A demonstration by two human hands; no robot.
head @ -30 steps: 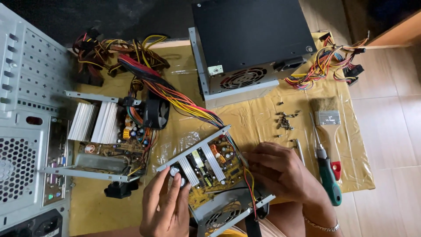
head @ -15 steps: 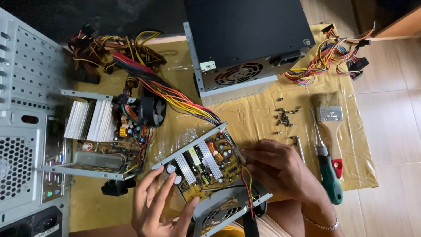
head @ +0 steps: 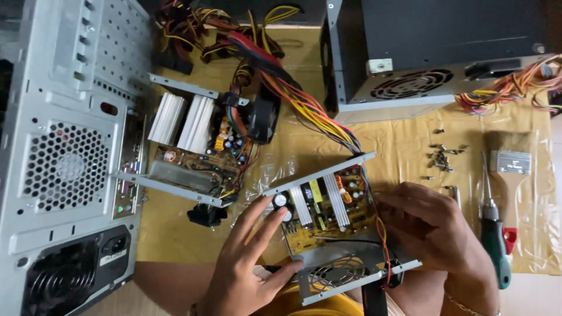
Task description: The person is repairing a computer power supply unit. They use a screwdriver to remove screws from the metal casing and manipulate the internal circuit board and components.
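Observation:
An opened power supply (head: 328,210) with a yellow circuit board, heat sinks and a fan grille lies tilted in front of me. My left hand (head: 249,257) rests on its left side, fingers spread, fingertips touching a black capacitor at the board's corner. My right hand (head: 433,228) grips the unit's right edge beside the red and yellow wires. A second opened power supply (head: 199,146) with two white heat sinks lies to the left.
A grey computer case (head: 64,158) stands at the left. A closed black power supply (head: 433,52) sits at the back. Loose screws (head: 442,157), a brush (head: 510,161) and a green-handled screwdriver (head: 494,234) lie on the right of the yellow sheet (head: 404,140).
My left hand has moved up from the unit's lower left edge onto the board's corner. The camera has shifted closer and the right hand stays on the right edge.

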